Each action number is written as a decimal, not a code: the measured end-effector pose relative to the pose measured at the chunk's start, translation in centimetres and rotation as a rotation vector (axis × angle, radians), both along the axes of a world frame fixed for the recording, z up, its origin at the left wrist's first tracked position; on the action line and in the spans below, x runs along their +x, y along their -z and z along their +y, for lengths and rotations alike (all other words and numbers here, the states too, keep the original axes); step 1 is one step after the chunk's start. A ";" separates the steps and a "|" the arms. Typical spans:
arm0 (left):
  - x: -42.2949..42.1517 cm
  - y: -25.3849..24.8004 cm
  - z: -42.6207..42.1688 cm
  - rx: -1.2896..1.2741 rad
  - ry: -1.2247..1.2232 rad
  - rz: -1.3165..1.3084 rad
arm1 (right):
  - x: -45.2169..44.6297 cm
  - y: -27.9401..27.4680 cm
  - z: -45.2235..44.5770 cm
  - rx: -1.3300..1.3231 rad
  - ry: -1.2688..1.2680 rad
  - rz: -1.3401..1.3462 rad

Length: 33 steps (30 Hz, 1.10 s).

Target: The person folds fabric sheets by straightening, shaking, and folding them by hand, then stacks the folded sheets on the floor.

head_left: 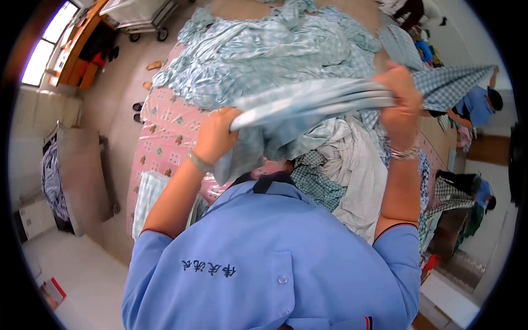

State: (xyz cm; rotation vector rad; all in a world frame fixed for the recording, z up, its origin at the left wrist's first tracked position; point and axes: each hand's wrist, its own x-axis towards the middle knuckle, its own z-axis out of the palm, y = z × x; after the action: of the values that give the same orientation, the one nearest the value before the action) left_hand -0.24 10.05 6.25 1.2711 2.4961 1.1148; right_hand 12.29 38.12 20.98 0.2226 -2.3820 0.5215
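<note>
My left hand (216, 135) is closed around one end of a light blue and white checked cloth (313, 100). The other end is bunched in my closed right hand (400, 102), so the cloth stretches between them in gathered folds, blurred in places. Part of it hangs down below my left hand. Beyond it lies a big heap of pale blue checked cloths (275, 52) on a table with a pink patterned cover (159, 140). Closer to me, under my right forearm, are a whitish cloth (360, 176) and a green checked cloth (316, 181).
Folded checked cloth (148, 192) lies at the table's left edge. A wheeled cart (140, 16) stands far left, and a metal-sided cart (85, 176) nearer. To the right, one co-worker (476, 107) holds up a dark checked cloth (454, 85); another person (484, 195) handles cloth.
</note>
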 end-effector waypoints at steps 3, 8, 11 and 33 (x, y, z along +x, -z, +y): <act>-2.6 0.4 4.7 0.217 0.104 -0.063 | 4.3 -6.3 -0.5 -0.455 0.103 0.153; -2.2 3.4 9.0 0.162 0.335 -0.123 | 16.8 -12.5 2.2 -0.845 0.200 0.593; -2.8 12.1 6.6 -0.026 0.408 -0.117 | 20.4 -11.8 1.4 -0.460 0.208 0.168; -14.6 3.5 -21.8 -0.792 -0.219 0.658 | 28.0 26.8 0.3 -0.531 0.776 -0.719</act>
State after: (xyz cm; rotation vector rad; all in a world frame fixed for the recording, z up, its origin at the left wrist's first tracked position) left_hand -14.86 -11.78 2.77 1.2268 3.0491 -0.3937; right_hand 40.34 38.46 -5.77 -1.2559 -2.5802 0.9046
